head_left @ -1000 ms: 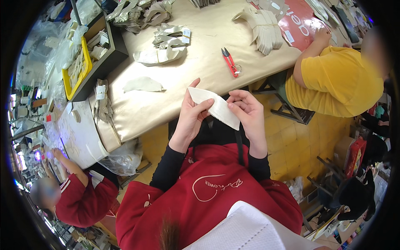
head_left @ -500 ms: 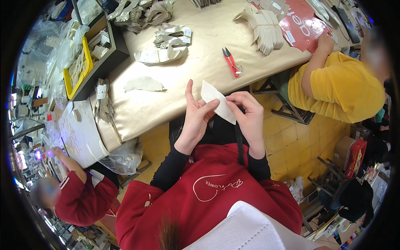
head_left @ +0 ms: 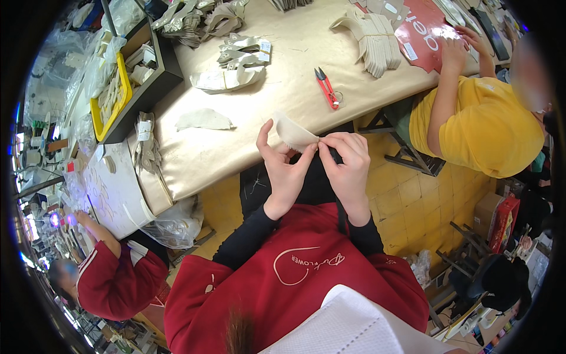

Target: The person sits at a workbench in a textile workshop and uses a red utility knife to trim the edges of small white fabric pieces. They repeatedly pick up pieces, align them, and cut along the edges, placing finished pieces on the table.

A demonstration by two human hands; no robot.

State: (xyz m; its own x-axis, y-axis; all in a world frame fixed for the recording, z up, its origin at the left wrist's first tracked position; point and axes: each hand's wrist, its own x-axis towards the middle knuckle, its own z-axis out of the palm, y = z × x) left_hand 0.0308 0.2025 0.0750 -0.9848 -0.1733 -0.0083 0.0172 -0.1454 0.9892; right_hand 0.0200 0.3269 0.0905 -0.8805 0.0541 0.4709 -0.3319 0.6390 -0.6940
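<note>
A curved off-white fabric piece [head_left: 293, 134] with one jagged edge is pinched in both hands, just off the table's front edge. My left hand [head_left: 284, 171] grips its lower side between thumb and fingers, with the index finger raised. At the piece's right end, my right hand [head_left: 346, 160] pinches the tip between thumb and forefinger. Another off-white fabric piece [head_left: 204, 119] lies flat on the table to the left. Beyond my hands rest red-handled thread snips [head_left: 326, 88] with dark blades.
On the gold-covered table [head_left: 289, 71] sit a tied bundle of beige pieces [head_left: 376, 46] and a white bundle [head_left: 227, 79]. A black box with a yellow tray [head_left: 127, 94] stands left. A co-worker in yellow [head_left: 477, 124] sits right, another in red [head_left: 121, 274] left.
The fabric piece has turned from nearly upright to more slanted and curled, its right end now in both hands' fingertips. My hands have drawn together. The yellow-sleeved co-worker's hands have shifted.
</note>
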